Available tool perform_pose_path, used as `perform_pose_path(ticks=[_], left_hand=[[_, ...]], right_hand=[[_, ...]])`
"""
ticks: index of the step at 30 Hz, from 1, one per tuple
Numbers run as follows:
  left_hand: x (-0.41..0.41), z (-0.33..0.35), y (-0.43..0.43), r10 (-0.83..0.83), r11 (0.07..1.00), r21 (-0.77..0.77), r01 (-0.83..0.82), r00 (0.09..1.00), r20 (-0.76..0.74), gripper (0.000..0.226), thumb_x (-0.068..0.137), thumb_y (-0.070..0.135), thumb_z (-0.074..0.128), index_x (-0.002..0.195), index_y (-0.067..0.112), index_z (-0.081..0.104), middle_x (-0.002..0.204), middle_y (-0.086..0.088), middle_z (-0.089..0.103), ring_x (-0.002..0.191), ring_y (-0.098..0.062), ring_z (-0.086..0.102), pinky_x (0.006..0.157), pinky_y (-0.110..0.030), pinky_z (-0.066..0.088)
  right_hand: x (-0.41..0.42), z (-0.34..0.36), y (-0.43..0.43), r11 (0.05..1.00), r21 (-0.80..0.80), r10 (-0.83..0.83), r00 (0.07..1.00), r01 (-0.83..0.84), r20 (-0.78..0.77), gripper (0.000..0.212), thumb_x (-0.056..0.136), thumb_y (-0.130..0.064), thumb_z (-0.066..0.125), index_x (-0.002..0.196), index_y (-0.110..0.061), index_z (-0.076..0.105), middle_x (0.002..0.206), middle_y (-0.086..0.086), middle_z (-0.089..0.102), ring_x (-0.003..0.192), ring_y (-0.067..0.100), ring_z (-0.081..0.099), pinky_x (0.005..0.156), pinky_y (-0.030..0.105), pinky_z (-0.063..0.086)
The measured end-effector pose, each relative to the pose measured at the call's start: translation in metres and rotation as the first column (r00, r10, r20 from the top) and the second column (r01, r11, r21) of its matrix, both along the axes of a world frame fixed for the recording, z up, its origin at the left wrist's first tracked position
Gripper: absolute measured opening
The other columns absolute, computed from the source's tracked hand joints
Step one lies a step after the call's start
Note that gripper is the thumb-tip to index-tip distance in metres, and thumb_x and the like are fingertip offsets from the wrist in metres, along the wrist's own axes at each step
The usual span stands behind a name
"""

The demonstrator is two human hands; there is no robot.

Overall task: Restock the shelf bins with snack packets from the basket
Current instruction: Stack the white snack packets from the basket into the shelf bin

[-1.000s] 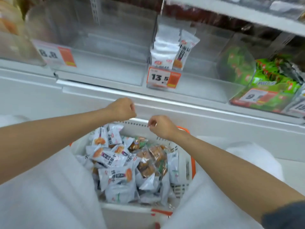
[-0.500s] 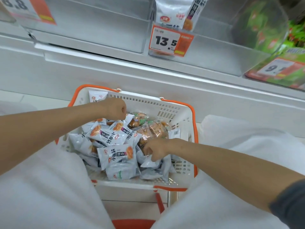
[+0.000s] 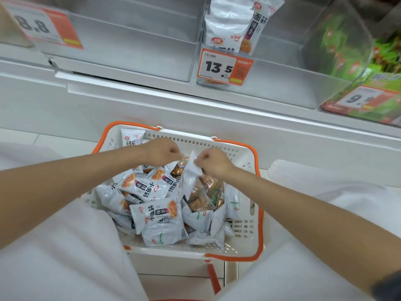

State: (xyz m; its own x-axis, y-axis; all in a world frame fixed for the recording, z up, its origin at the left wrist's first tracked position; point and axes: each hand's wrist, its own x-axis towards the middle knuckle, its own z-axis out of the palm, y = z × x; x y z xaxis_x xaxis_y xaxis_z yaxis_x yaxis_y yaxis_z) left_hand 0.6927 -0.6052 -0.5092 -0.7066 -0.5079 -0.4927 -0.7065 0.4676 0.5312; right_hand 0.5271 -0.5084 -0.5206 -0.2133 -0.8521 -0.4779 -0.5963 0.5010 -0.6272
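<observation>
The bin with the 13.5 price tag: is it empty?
No, the bin holds white snack packets, which stand just behind its 13.5 price tag.

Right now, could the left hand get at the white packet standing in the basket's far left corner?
Probably yes. That packet stands against the wall of the basket, right beside the left hand. Its top is uncovered, and only its lower part is hidden behind the wrist.

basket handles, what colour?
Orange handles on a white basket; the head view, the only one here, shows them clearly.
</observation>
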Motion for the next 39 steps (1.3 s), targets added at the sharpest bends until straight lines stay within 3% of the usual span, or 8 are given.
perform_pose_path(ticks=[2,5,10,12,15,19,25,39], left_hand=[[-0.003,0.008,0.007,-0.021,0.995,0.101,0.028,0.998,-0.065,0.042,0.094,0.051,0.052,0.119,0.018,0.059,0.118,0.001,0.059,0.103,-0.017,0.054,0.090,-0.027,0.042],[-0.004,0.010,0.015,-0.016,0.991,0.128,0.030,0.993,-0.114,0.089,0.082,0.047,0.071,0.152,0.020,0.022,0.145,0.014,0.034,0.128,-0.008,0.038,0.099,-0.015,0.029],[-0.001,-0.008,0.010,0.030,0.998,-0.047,-0.033,0.997,-0.075,0.099,0.079,0.038,0.078,0.153,0.018,0.015,0.150,-0.006,0.042,0.124,-0.023,0.050,0.096,-0.028,0.042],[-0.002,-0.011,0.008,0.072,0.997,-0.011,-0.073,0.993,-0.096,0.081,0.082,0.028,0.077,0.147,0.019,0.029,0.134,-0.005,0.055,0.098,-0.022,0.061,0.078,-0.031,0.051],[-0.002,-0.009,0.005,0.072,0.997,0.033,-0.069,0.994,-0.088,0.051,0.086,0.025,0.073,0.129,0.019,0.048,0.114,0.000,0.061,0.079,-0.015,0.061,0.064,-0.024,0.050],[-0.002,-0.005,0.004,0.073,0.975,0.217,-0.048,0.992,-0.105,0.028,0.087,0.020,0.072,0.111,0.011,0.061,0.088,0.006,0.064,0.065,-0.001,0.055,0.050,-0.008,0.037],[-0.004,0.001,-0.001,0.129,0.932,0.352,-0.088,0.987,-0.095,0.006,0.091,0.022,0.067,0.093,0.024,0.062,0.086,0.008,0.070,0.077,-0.009,0.066,0.061,-0.017,0.047],[0.001,0.016,-0.010,0.306,0.735,0.651,-0.188,0.949,-0.071,0.026,0.095,0.019,0.059,0.121,0.021,0.058,0.111,-0.001,0.072,0.103,-0.016,0.069,0.091,-0.030,0.055]], right_hand=[[-0.001,0.016,-0.008,0.961,0.063,-0.277,0.923,0.270,0.266,0.019,0.093,-0.008,0.058,0.095,0.009,0.066,0.075,0.014,0.067,0.062,0.021,0.063,0.073,0.036,0.057],[-0.001,0.038,-0.009,0.819,0.348,-0.563,0.520,0.456,0.642,0.011,0.097,-0.006,0.051,0.096,-0.001,0.061,0.084,0.013,0.069,0.073,0.021,0.068,0.066,0.027,0.057],[-0.004,0.053,-0.007,0.695,0.551,-0.677,0.164,0.462,0.717,0.012,0.096,-0.005,0.053,0.091,0.002,0.062,0.076,0.013,0.073,0.063,0.022,0.072,0.059,0.023,0.057],[-0.007,0.053,-0.007,0.717,0.522,-0.670,0.251,0.461,0.699,0.017,0.096,-0.009,0.054,0.084,-0.002,0.062,0.073,0.010,0.070,0.059,0.020,0.070,0.056,0.023,0.056],[-0.014,0.044,-0.010,0.809,0.238,-0.578,0.649,0.538,0.495,0.018,0.096,-0.016,0.055,0.079,-0.008,0.058,0.071,0.008,0.058,0.059,0.018,0.057,0.059,0.028,0.049],[-0.019,0.040,-0.010,0.949,-0.086,-0.273,0.929,0.302,0.248,0.023,0.091,-0.014,0.060,0.114,-0.015,0.060,0.099,-0.001,0.061,0.083,0.006,0.056,0.069,0.020,0.042],[-0.027,0.029,-0.011,0.909,-0.106,-0.354,0.881,0.403,0.314,0.013,0.090,-0.017,0.068,0.096,-0.007,0.074,0.084,0.005,0.071,0.075,0.019,0.057,0.072,0.033,0.051],[-0.057,0.032,-0.014,0.867,0.197,-0.454,0.561,0.458,0.692,0.021,0.094,-0.021,0.063,0.108,-0.006,0.066,0.099,0.012,0.072,0.091,0.021,0.068,0.075,0.029,0.055]])
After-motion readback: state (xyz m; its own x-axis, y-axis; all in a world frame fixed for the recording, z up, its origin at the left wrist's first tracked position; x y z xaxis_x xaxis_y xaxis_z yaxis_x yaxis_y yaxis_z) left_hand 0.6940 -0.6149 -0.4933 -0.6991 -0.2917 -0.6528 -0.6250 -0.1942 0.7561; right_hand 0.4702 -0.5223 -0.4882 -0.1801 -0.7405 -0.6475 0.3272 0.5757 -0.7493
